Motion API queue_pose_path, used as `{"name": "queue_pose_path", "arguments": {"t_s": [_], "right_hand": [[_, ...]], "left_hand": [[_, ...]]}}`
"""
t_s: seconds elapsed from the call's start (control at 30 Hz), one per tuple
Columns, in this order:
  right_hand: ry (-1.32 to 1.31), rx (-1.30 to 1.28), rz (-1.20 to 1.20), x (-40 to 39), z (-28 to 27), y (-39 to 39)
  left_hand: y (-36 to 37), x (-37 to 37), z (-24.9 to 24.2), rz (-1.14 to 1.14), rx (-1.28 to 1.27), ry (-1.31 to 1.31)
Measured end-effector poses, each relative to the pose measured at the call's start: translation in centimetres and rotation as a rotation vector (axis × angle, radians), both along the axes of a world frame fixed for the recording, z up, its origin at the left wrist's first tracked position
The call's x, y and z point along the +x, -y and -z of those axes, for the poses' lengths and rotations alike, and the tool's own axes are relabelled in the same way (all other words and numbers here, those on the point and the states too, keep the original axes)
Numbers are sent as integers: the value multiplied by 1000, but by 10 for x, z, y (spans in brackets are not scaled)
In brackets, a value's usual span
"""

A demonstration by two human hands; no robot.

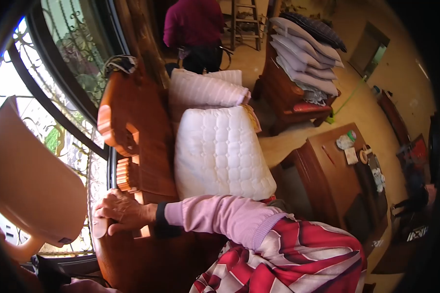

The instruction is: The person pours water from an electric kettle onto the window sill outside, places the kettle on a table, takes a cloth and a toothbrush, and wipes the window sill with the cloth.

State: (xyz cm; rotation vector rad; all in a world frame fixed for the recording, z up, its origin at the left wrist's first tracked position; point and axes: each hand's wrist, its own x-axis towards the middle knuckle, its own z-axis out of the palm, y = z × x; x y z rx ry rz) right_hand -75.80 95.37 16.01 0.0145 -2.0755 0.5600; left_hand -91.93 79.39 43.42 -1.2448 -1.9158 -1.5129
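Right hand [123, 211] half-open, fingers draped over one end of the wooden bench [154, 171] beside the grilled window [63, 88]; bench likely heavy, stiff, slick, best gripped at that rounded rail; left hand [27, 279] shadowed, grip unclear.

The glossy reddish-brown wooden sofa [156, 171] stands along the window [66, 44], a curved tan panel [36, 180] tilted just beside its back.

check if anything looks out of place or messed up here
The cushions look odd: they are piled high and unevenly on a wooden chair, leaving little room to sit. Nothing looks plainly spilled or damaged.
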Motion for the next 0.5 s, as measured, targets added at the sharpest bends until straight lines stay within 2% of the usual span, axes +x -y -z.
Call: {"name": "queue_pose_path", "arguments": {"t_s": [0.13,0.27,0.3,0.33,0.4,0.5], "right_hand": [[-41,-49,-46,-7,8,-1],[-32,-7,49,-9,10,3],[246,-65,-19,11,0,6],[81,50,219,22,8,18],[52,220,327,78,37,23],[286,155,327,219,86,7]], "left_hand": [[0,22,10,-71,-28,-28],[-9,60,10,-144,-26,-89],[-10,73,9,-159,-20,-105],[-11,87,9,-178,-16,-125],[-8,116,10,-245,4,-165],[-14,177,14,-310,57,-277]]}}
